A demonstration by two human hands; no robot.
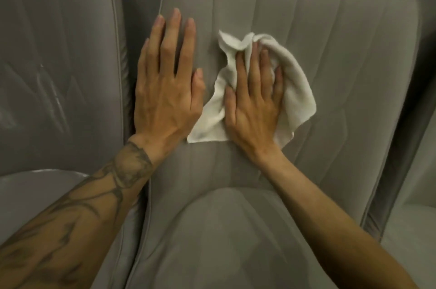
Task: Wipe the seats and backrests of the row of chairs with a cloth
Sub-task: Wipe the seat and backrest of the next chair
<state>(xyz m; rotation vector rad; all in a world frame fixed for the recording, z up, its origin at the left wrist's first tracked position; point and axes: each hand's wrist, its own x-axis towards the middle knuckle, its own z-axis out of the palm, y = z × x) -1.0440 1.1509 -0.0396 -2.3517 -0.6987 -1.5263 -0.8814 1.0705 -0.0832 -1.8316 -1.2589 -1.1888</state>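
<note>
Pressing a crumpled white cloth (295, 90) against a grey padded chair backrest (342, 41), the right hand (253, 104) lies flat, fingers straight. The left hand (167, 85) rests beside it, fingers spread, holding nothing.

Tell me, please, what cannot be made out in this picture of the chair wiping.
Head view:
- Part of the backrest under the white cloth: covered by the cloth and the right hand.
- Top of the backrest: beyond the upper edge.
- The left chair and the right chair: cut off by the frame edges.
</note>
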